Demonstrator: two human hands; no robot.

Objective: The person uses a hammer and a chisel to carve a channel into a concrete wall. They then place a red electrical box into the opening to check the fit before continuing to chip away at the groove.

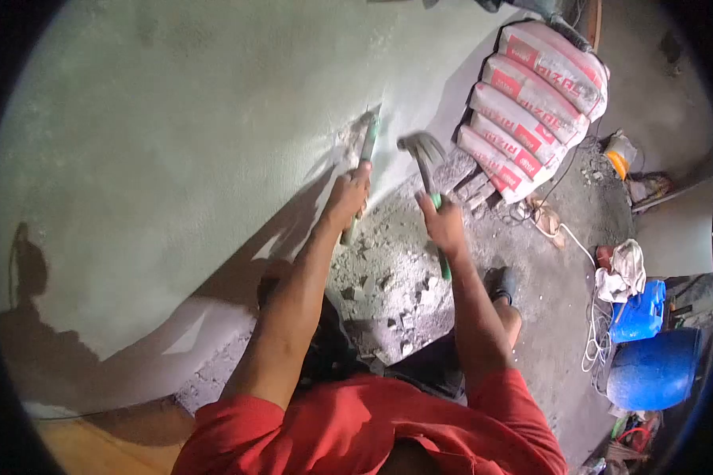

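Note:
My left hand (350, 196) is wrapped round a long rod-like tool (369, 141), greenish near its upper end, which meets a chipped patch (348, 146) in the grey plastered wall (174, 142). To the right, my right hand (444, 224) grips a claw hammer (425, 158) by its green handle. The hammer's metal head is raised a short way to the right of the rod, apart from it. Broken rubble (396, 277) covers the floor below both hands.
Stacked red-and-white bags (523, 111) stand at the upper right against the wall. A white cable (582, 245) runs across the floor at the right. Beyond it are a blue jerrycan (640, 313), a blue drum (653, 370) and a yellow-and-white container (620, 154).

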